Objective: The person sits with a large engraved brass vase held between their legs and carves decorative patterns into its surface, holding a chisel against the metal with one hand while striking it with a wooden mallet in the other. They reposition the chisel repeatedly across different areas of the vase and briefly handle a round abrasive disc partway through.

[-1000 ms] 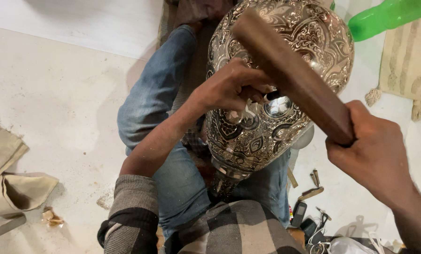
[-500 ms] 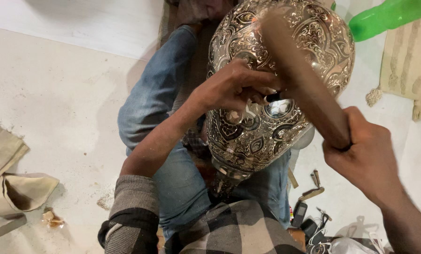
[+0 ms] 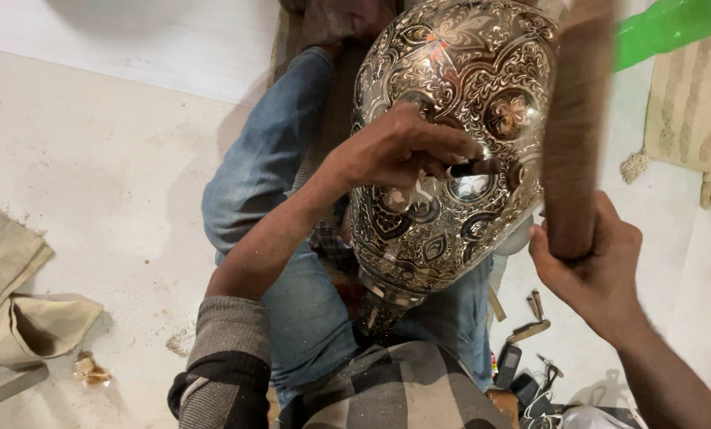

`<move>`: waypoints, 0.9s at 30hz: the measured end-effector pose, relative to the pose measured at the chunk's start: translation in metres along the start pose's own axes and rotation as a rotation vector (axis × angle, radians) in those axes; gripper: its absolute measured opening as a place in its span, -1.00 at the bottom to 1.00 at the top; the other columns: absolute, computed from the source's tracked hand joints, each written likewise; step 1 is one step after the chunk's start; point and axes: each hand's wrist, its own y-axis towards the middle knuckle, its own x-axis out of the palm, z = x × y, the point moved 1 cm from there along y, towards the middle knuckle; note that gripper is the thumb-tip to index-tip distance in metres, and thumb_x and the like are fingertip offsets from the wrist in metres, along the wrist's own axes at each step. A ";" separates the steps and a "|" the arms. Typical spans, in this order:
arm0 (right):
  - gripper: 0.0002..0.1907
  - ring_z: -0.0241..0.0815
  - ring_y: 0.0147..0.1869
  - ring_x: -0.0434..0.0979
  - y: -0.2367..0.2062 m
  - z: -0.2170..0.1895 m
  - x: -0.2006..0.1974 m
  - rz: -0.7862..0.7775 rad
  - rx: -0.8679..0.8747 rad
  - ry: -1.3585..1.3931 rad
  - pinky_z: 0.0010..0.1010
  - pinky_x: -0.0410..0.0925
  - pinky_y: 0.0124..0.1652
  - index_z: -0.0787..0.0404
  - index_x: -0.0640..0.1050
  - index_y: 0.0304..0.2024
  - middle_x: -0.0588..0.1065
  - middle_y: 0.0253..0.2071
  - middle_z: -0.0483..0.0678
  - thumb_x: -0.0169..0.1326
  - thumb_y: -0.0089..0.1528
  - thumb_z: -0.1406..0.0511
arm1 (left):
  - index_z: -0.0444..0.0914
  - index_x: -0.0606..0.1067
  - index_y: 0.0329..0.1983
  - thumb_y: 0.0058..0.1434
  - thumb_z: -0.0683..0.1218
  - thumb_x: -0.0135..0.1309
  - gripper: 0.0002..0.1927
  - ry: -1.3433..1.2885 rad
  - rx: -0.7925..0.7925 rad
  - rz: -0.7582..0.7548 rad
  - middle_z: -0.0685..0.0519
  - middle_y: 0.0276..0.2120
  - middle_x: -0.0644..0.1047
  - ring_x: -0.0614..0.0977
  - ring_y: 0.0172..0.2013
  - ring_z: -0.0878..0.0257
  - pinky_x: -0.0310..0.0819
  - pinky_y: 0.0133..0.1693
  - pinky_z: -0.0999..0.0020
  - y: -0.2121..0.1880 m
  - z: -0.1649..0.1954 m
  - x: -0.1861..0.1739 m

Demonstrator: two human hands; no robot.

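A large, rounded metal vessel (image 3: pixel 450 143) chased all over with floral and scroll patterns lies across the lap of a seated person in blue jeans (image 3: pixel 268 183), its narrow neck pointing toward the person's body. The left hand (image 3: pixel 399 151) rests on the vessel's upper side, its fingers pinched around a small dark chisel-like tool (image 3: pixel 470 168) whose tip touches the engraved surface beside a round medallion. The right hand (image 3: pixel 589 266), just to the right of the vessel, is clenched around the lower end of a thick brown wooden mallet (image 3: pixel 574 119), which stands nearly upright and blurred alongside the vessel's right flank. A grey-and-black checked sleeve (image 3: pixel 224 365) covers the left upper arm, below and left of the vessel. The pale floor (image 3: pixel 93 159) stretches to the vessel's left, where a folded beige cloth (image 3: pixel 14 318) lies well apart. Below and right of the vessel, small metal tools (image 3: pixel 530 318) and dark oddments sit on the floor. A bright green plastic object (image 3: pixel 673 24) shows above and right of the vessel, with a fringed cream rug (image 3: pixel 689 119) beneath it.
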 end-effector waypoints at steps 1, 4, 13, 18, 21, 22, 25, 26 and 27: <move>-0.70 -0.03 -0.43 0.45 -0.001 0.003 -0.001 0.002 -0.042 -0.064 -0.30 0.33 -0.37 0.33 0.45 -0.16 0.46 -0.48 0.10 0.24 0.14 0.36 | -0.29 0.48 0.23 -0.09 -0.45 0.14 -0.28 0.003 0.001 0.006 -0.11 -0.08 0.68 0.79 -0.15 0.18 0.75 -0.15 0.32 0.001 0.002 0.000; -0.66 -0.10 -0.41 0.52 -0.004 0.014 0.001 0.006 -0.146 -0.201 -0.33 0.37 -0.30 0.32 0.44 -0.11 0.48 -0.44 0.09 0.22 0.11 0.36 | -0.29 0.49 0.22 -0.08 -0.44 0.14 -0.30 0.005 -0.019 0.010 -0.10 -0.07 0.69 0.79 -0.14 0.18 0.72 -0.14 0.33 0.002 0.008 -0.001; -0.66 -0.05 -0.38 0.51 -0.012 0.020 0.008 0.051 -0.116 -0.166 -0.33 0.35 -0.31 0.29 0.45 -0.09 0.49 -0.42 0.08 0.25 0.14 0.35 | -0.27 0.54 0.12 -0.16 -0.42 0.14 -0.33 0.027 -0.008 -0.026 -0.01 -0.15 0.71 0.79 -0.17 0.23 0.76 -0.14 0.37 0.003 0.005 -0.002; -0.63 -0.11 -0.40 0.50 -0.011 0.027 0.010 0.085 -0.214 -0.339 -0.36 0.34 -0.26 0.30 0.45 -0.06 0.48 -0.46 0.07 0.27 0.12 0.39 | -0.20 0.57 0.15 -0.01 -0.44 0.13 -0.38 0.163 -0.012 -0.032 0.06 -0.14 0.73 0.80 -0.20 0.29 0.67 -0.16 0.38 0.004 0.002 0.003; -0.66 -0.02 -0.54 0.40 -0.009 0.036 0.014 0.114 -0.124 -0.128 -0.40 0.33 -0.41 0.28 0.37 -0.19 0.42 -0.48 0.06 0.30 0.19 0.35 | -0.24 0.55 0.17 -0.18 -0.42 0.11 -0.27 0.060 0.016 -0.021 0.02 -0.15 0.71 0.79 -0.19 0.22 0.75 -0.16 0.35 0.003 0.005 -0.002; -0.67 -0.05 -0.52 0.42 -0.008 0.038 0.015 0.120 -0.160 -0.153 -0.40 0.33 -0.39 0.28 0.39 -0.15 0.42 -0.48 0.07 0.29 0.19 0.36 | -0.24 0.53 0.18 -0.16 -0.42 0.10 -0.28 0.024 0.001 -0.027 0.00 -0.14 0.71 0.79 -0.17 0.21 0.74 -0.16 0.34 0.004 0.006 -0.004; -0.66 -0.14 -0.45 0.47 -0.007 0.041 0.012 0.118 -0.182 -0.219 -0.39 0.34 -0.34 0.31 0.43 -0.10 0.44 -0.47 0.08 0.27 0.16 0.38 | -0.24 0.51 0.21 -0.08 -0.41 0.10 -0.31 -0.026 -0.002 -0.044 -0.02 -0.12 0.70 0.79 -0.16 0.22 0.73 -0.16 0.35 0.005 0.010 -0.006; -0.66 -0.17 -0.41 0.48 -0.007 0.041 0.009 0.083 -0.165 -0.245 -0.39 0.34 -0.34 0.33 0.44 -0.11 0.45 -0.46 0.07 0.28 0.14 0.39 | -0.22 0.52 0.21 -0.04 -0.40 0.12 -0.33 0.019 0.019 -0.013 0.00 -0.13 0.70 0.79 -0.18 0.25 0.74 -0.16 0.36 0.007 0.010 -0.004; -0.65 -0.20 -0.37 0.48 -0.007 0.040 0.006 0.034 -0.143 -0.271 -0.38 0.34 -0.33 0.34 0.44 -0.13 0.46 -0.44 0.06 0.28 0.11 0.40 | -0.20 0.53 0.21 0.00 -0.39 0.14 -0.36 0.054 0.030 0.024 0.02 -0.15 0.71 0.79 -0.19 0.28 0.75 -0.16 0.38 0.007 0.011 -0.001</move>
